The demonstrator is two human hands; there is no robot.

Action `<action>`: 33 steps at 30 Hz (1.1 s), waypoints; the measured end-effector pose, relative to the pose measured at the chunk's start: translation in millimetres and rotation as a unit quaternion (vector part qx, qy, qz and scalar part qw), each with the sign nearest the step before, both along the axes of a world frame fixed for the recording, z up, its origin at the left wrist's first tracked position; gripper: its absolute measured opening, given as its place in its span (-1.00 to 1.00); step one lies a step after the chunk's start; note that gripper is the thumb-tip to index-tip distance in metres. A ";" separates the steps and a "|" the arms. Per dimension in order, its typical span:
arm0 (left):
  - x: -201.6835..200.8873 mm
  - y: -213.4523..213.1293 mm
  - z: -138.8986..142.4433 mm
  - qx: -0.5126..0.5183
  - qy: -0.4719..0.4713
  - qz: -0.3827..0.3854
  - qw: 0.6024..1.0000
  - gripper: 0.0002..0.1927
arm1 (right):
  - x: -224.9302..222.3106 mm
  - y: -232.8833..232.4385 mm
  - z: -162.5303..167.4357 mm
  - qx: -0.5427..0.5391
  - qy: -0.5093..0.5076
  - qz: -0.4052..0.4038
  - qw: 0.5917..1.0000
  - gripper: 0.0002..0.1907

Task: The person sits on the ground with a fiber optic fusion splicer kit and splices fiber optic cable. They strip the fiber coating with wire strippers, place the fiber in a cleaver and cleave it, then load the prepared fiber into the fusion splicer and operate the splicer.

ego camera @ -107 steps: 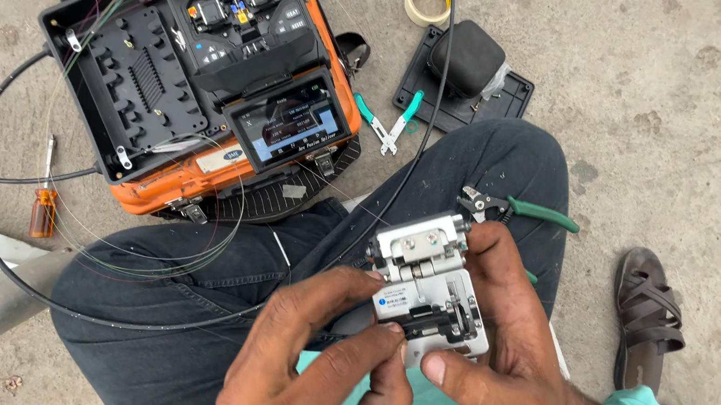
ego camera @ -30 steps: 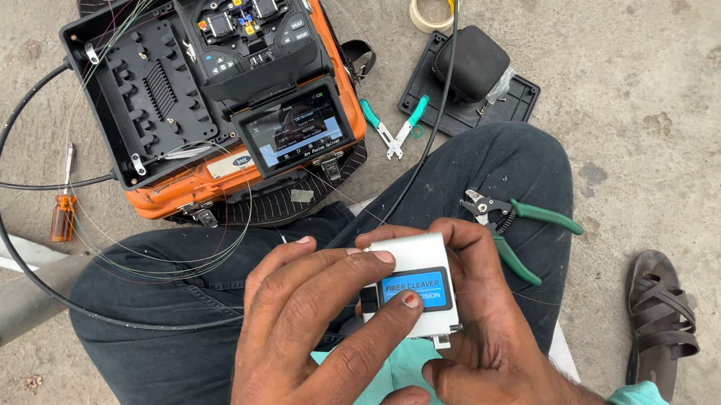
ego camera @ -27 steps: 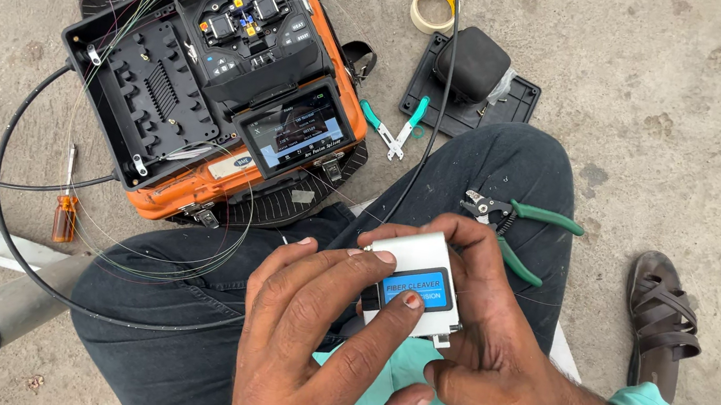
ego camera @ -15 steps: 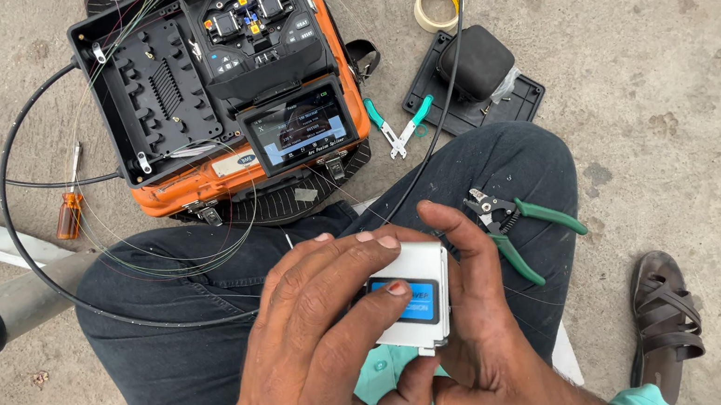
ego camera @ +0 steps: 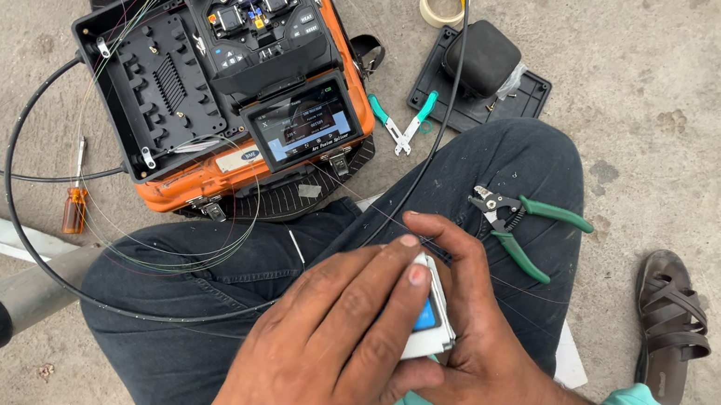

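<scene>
Your left hand [ego camera: 330, 349] lies flat over a small white box [ego camera: 430, 320] with a blue patch, fingers pressed down on its top. Your right hand [ego camera: 473, 341] wraps around the same box from the other side, fingers curled over its far edge. Both hands hold it tight, just above your lap. A thin black wire [ego camera: 423, 160] runs across your knee near the box. Green pliers [ego camera: 517, 225] rest on your right leg, close to your right hand. On the ground in front sits a big orange and black machine [ego camera: 228, 71] with a small screen. A small screwdriver [ego camera: 76, 200] lies on the ground to its left.
</scene>
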State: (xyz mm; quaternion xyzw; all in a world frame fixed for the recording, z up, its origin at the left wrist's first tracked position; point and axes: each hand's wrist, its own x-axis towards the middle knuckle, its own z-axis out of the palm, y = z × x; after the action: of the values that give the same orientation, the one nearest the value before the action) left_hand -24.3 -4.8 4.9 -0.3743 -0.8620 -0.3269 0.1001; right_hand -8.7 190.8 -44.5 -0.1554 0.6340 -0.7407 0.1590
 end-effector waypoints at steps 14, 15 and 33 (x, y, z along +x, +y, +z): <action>-3.8 -9.0 -2.2 0.225 -0.248 0.133 0.933 -0.51 | -2.2 10.0 3.3 -0.176 -0.159 0.005 0.971 -0.01; 0.1 -8.1 -4.3 0.252 -0.296 0.121 0.913 -0.53 | -2.7 12.0 3.4 -0.219 -0.176 0.005 0.960 -0.04; 25.8 5.7 -32.8 0.341 -0.311 0.224 0.859 -0.87 | -9.3 14.7 -6.0 -0.250 -0.104 -0.075 0.960 -0.17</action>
State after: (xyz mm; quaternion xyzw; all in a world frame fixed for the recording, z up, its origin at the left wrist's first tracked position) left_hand 1.5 0.9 -27.9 0.0072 -0.7434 -0.6686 0.0188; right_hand -18.0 205.5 -50.5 -0.0639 0.4182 -0.8976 0.1239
